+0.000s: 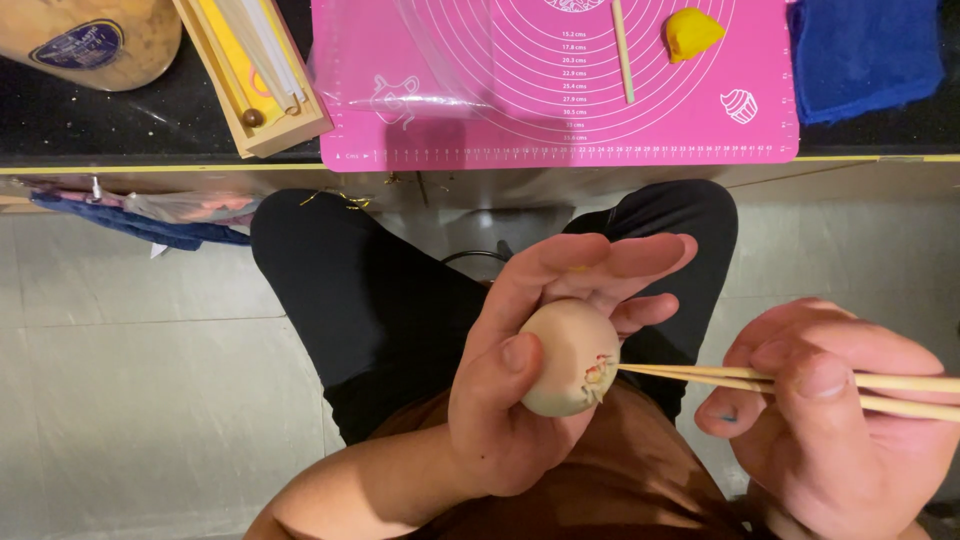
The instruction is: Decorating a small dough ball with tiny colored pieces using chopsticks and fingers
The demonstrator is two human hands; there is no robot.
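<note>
My left hand (540, 350) cups a pale beige dough ball (562, 360), thumb pressed on its top. A small opening on the ball's right side shows red and yellow filling (600, 375). My right hand (840, 420) grips a pair of wooden chopsticks (700, 374) whose tips touch that opening. Both hands are held over my lap, below the counter's edge.
On the dark counter lie a pink measuring mat (480, 110), a thin wooden stick (623, 50), a yellow dough lump (692, 32), a blue cloth (865, 55), a wooden tool box (255, 75) and a tan jar (90, 35). Grey tiled floor lies below.
</note>
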